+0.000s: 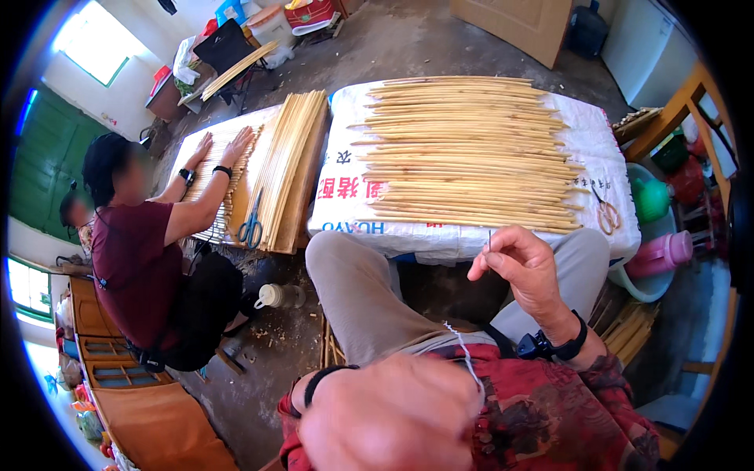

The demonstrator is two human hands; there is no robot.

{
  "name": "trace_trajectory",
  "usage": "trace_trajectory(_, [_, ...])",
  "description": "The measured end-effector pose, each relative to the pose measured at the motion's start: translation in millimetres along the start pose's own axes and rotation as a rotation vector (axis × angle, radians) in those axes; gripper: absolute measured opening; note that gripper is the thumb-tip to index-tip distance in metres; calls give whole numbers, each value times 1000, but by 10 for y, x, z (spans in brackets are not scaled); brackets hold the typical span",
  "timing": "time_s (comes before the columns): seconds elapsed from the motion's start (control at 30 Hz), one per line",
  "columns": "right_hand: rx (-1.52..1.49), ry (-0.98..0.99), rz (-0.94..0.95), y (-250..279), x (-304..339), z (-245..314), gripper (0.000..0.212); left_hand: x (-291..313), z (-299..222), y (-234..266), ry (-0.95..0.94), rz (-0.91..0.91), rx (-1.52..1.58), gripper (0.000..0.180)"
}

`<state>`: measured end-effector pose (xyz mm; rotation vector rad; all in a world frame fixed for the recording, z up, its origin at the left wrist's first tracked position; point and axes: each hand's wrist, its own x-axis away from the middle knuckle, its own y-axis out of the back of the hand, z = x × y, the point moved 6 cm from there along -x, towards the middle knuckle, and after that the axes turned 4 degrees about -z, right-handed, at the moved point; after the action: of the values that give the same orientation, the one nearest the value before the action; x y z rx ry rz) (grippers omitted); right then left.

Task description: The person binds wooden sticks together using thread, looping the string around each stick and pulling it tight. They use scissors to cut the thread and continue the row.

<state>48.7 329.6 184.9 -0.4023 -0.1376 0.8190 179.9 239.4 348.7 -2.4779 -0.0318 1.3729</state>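
Observation:
My right hand (pixel 528 275) is raised over my lap at the table's near edge, thumb and forefinger pinched on a thin needle (pixel 489 240) standing upright. My left hand (pixel 385 416), close to the camera, is blurred and its fingers are hidden. A white thread (pixel 466 355) hangs over my lap beside it; its ends cannot be followed. Beyond my knees, pale peeled sticks (pixel 471 149) lie side by side in a broad layer on a white woven sack (pixel 591 129) covering the table. Brown-handled scissors (pixel 606 213) rest at the sack's right side.
At left, a co-worker (pixel 133 235) presses both hands on a row of sticks (pixel 212 184). Beside it lie a stick bundle (pixel 294 157) and blue-handled scissors (pixel 251 228). A cream flask (pixel 280 296) is on the floor. A basin (pixel 653 289) with a pink thermos (pixel 664 255) stands right.

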Motion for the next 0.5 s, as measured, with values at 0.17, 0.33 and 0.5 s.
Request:
trace_trajectory(0.17, [96,35,-83,32,-114,13,8,652,838,734,583,-450,-571,7])
trace_trajectory(0.33, [177,-58,-13,-58,-209,-48,13,840,1177,796,689,-631,-256,9])
trace_trajectory(0.5, [150,-44,-7,-35,-174,-32,18,853,1225,800,704,-628,-229,9])
